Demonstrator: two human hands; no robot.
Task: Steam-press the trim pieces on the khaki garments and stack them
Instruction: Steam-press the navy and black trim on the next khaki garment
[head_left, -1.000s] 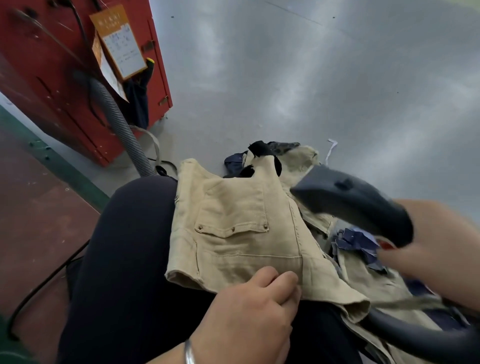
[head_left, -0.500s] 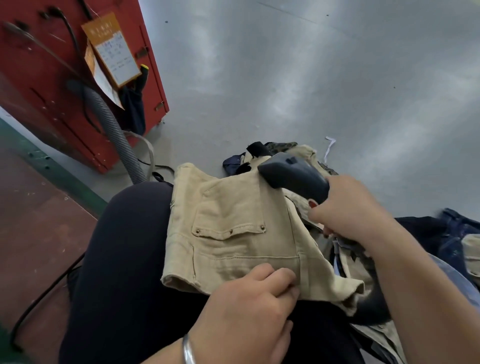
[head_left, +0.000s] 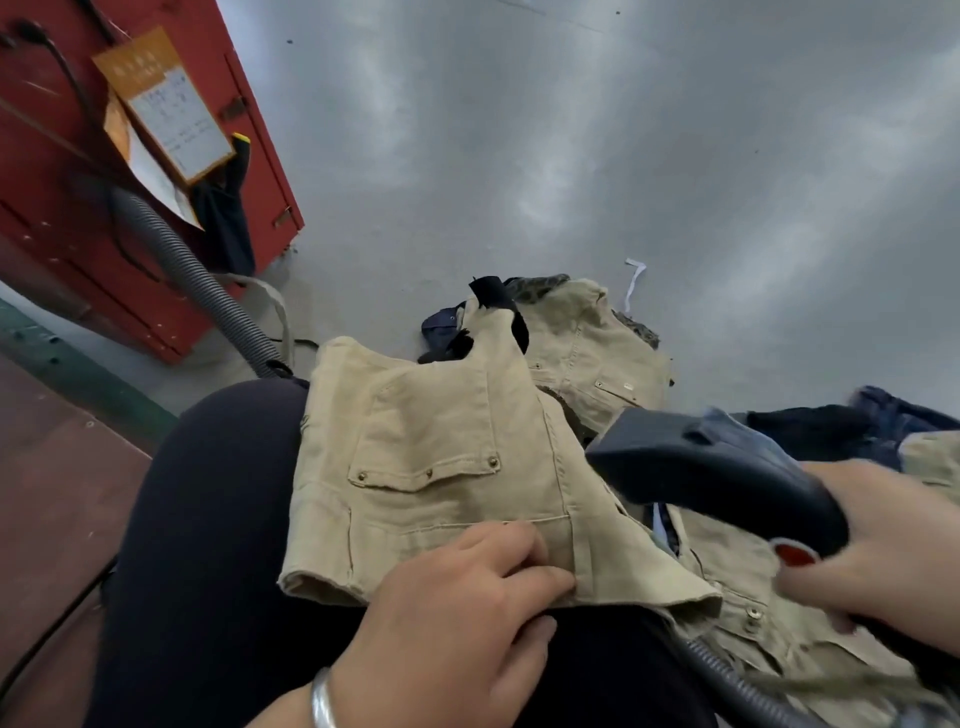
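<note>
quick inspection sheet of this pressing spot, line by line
surface: khaki pocketed garment lies spread over the person's dark-trousered lap
job's things: dark grey handheld steamer held off the garment's right edge, not touching it; more khaki pieces piled beyond and at right
clutter: dark blue fabric, white strip on the floor
grippers: left hand pinches the garment's near hem; right hand grips the steamer handle
cables: grey ribbed hose beside the cabinet, another under the right hand; black cable at lower left
surroundings: red metal cabinet with orange card, grey floor
</note>
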